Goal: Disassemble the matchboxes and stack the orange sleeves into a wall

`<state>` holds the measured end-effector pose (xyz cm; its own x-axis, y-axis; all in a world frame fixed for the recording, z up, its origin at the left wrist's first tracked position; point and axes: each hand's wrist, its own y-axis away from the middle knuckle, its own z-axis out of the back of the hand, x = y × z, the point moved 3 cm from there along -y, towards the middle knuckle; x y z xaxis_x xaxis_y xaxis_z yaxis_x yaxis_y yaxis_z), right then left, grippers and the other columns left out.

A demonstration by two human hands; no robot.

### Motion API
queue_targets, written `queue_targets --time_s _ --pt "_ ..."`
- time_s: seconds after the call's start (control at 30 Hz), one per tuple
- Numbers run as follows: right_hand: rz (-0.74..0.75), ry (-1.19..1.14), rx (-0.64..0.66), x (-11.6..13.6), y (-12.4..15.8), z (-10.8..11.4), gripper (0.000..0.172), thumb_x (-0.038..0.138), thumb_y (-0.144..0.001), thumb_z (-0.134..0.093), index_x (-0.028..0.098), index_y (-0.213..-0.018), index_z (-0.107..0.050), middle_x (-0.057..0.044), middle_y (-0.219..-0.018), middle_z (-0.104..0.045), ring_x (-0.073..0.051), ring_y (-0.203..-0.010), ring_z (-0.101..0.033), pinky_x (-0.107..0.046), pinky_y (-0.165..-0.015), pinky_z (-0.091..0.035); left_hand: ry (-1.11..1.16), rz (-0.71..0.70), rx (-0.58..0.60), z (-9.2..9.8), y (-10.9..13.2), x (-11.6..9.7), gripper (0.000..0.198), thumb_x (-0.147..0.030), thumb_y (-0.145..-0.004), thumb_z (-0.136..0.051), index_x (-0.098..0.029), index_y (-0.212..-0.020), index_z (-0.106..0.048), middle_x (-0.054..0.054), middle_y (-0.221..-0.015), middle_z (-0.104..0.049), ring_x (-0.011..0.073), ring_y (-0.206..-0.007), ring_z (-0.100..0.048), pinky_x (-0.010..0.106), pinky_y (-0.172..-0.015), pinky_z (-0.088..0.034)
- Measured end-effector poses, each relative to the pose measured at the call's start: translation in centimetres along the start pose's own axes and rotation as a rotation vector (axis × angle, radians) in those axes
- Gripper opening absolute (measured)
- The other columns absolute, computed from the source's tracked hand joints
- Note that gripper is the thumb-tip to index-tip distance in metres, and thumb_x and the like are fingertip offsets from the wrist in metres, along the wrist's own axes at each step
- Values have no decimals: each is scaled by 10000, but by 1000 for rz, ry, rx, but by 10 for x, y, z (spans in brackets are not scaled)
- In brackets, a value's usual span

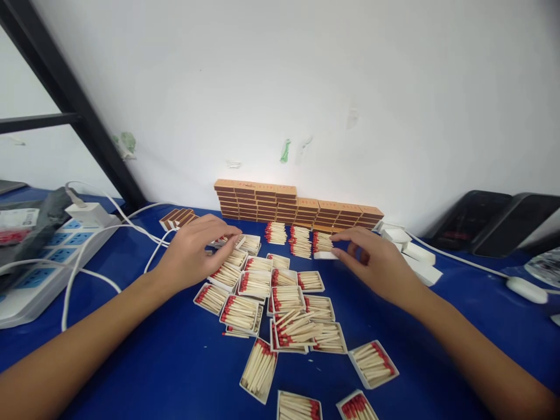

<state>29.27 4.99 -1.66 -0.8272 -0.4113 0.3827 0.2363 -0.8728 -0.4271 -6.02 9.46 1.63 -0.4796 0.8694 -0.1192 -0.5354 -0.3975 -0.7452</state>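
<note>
My left hand (196, 248) is over the left end of the spread of matchbox trays. Its thumb and index fingertips are pinched together beside a tray of matches (250, 244); what lies between them, if anything, is hidden. My right hand (371, 262) grips a white matchbox tray (324, 255) between thumb and fingers, next to a pile of red-tipped matches (322, 241). Two more match piles, a middle one (300, 241) and a left one (276, 233), lie beside it. Many filled trays, such as a front tray (258, 370), overlap across the blue table.
Closed matchboxes (258, 198) are stacked in a row against the wall. A few matchboxes (178, 218) lie behind my left hand. A power strip (52, 256) with white cables is at left. White tray pieces (417, 259), a charging cable (525, 290) and dark devices (472, 221) are at right.
</note>
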Motion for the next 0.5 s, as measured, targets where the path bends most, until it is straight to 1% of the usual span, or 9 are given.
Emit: queue_targets --time_s 0.07,0.17,0.3,0.37,0.5 --pt "20 21 -62 -2 1 -3 192 365 -1038 -574 248 -1147 -681 -59 -951 -697 -182 -664 -594 -345 -632 -496 0 -11 -14 1 0 0 120 -159 -958 -676 -180 -1034 -767 45 -917 -795 192 -845 -716 342 -797 -587" --pt "58 67 -84 -3 1 -10 160 330 -1061 -542 242 -1089 -672 -56 -964 -699 -181 -692 -611 -334 -640 -482 -1 -29 -31 1 -1 -1 119 -145 -953 -680 -176 -1032 -762 45 -906 -795 191 -834 -715 343 -787 -586" --pt "85 153 -145 -4 -4 -17 166 306 -1071 -517 227 -1061 -662 -70 -971 -723 -221 -802 -673 -348 -690 -489 -6 -19 -30 1 -1 -1 119 -153 -955 -676 -186 -1027 -765 41 -899 -794 190 -825 -716 344 -779 -583" --pt "83 182 -187 -5 -9 -19 171 301 -1069 -509 221 -1055 -660 -81 -991 -734 -242 -847 -690 -364 -720 -502 -4 -13 -36 1 -1 0 114 -160 -955 -676 -191 -1016 -768 40 -895 -792 192 -822 -717 345 -778 -582" --pt "33 238 -232 -7 -19 -23 177 289 -1060 -497 220 -1035 -658 -87 -1006 -753 -260 -858 -703 -380 -725 -506 4 7 -26 1 1 1 120 -175 -956 -673 -200 -1020 -772 42 -904 -791 197 -826 -719 347 -778 -581"
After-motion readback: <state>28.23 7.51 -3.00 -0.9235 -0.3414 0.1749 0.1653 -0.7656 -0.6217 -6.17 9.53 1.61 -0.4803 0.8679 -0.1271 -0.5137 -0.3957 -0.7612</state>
